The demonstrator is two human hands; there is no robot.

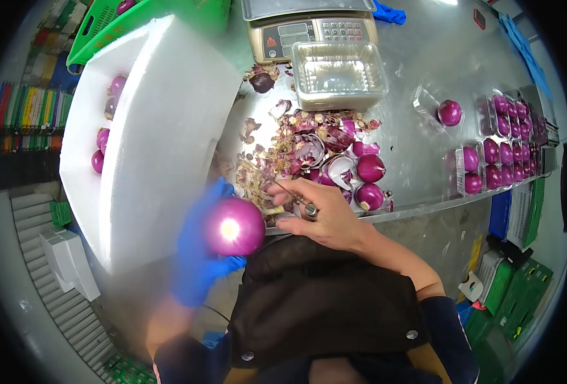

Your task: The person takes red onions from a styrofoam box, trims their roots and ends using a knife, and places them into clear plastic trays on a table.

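My left hand, in a blue glove and blurred, holds a peeled purple onion near the table's front edge. Bare-skinned, my right hand is closed round a small knife, its thin blade pointing up and left over the peelings. Dry skins and root scraps form a pile just beyond my hands. Two purple onions lie at the right side of the pile. A darker unpeeled onion sits behind it.
A white foam box with onions stands at the left, beside a green crate. Stacked clear trays stand in front of a scale. At the right are one open tray with an onion and several packed trays.
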